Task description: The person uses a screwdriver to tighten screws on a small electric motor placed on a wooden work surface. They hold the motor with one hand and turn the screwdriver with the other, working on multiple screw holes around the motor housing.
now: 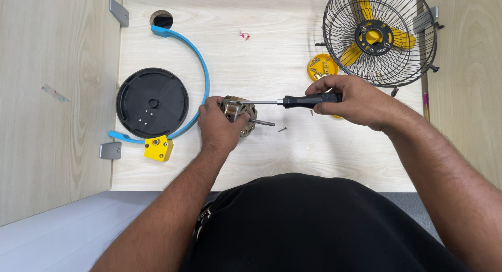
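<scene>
**Motor held on tabletop, screwdriver applied**

Nearest the camera I see a black-clad torso (319,225), with both bare forearms reaching forward over the pale wood tabletop (272,157). On the left hand (219,126) the grip is clamped around a small metal motor (238,114), which rests on the tabletop near its middle; a short shaft sticks out of the motor toward the right. On the right hand (358,102) the grip is clamped on the black handle of a screwdriver (293,101), held level, its tip meeting the top of the motor.

One loose dark screw (283,129) lies just beside the shaft. A round yellow cap (321,67) holding small parts sits just beyond the right hand. A wire fan cage (379,35) with yellow blades lies at the far right. To the left are a black round base (152,103), a curved blue bracket (201,73) around it, and a yellow block (158,147) at the bracket's near end.
</scene>
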